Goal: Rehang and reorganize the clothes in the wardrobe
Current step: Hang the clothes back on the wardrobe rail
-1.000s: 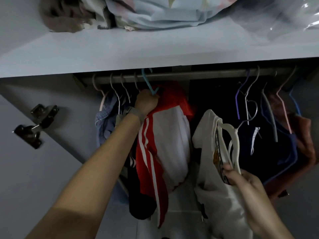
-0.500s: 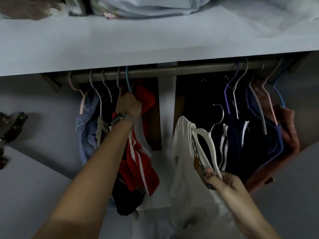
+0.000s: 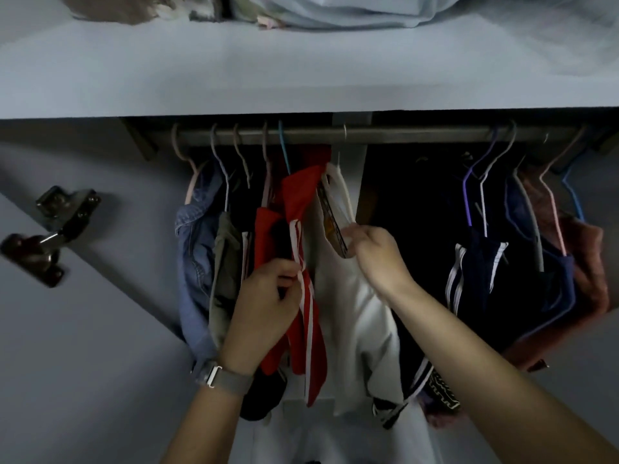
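White garment (image 3: pixel 355 306) hangs on the rail (image 3: pixel 402 133) just beside the red striped garment (image 3: pixel 301 209).

Both bare forearms reach forward and up. The left hand (image 3: pixel 268 296), with a grey woven wristband (image 3: pixel 222 380), has curled fingers pinching; the right hand (image 3: pixel 376 256) pinches too.

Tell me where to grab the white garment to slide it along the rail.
Grip the white garment high, at its hanger's shoulder just under the hook on the rail, coming from the front right, where the right hand is. Lower down the cloth hangs loose and would only swing.
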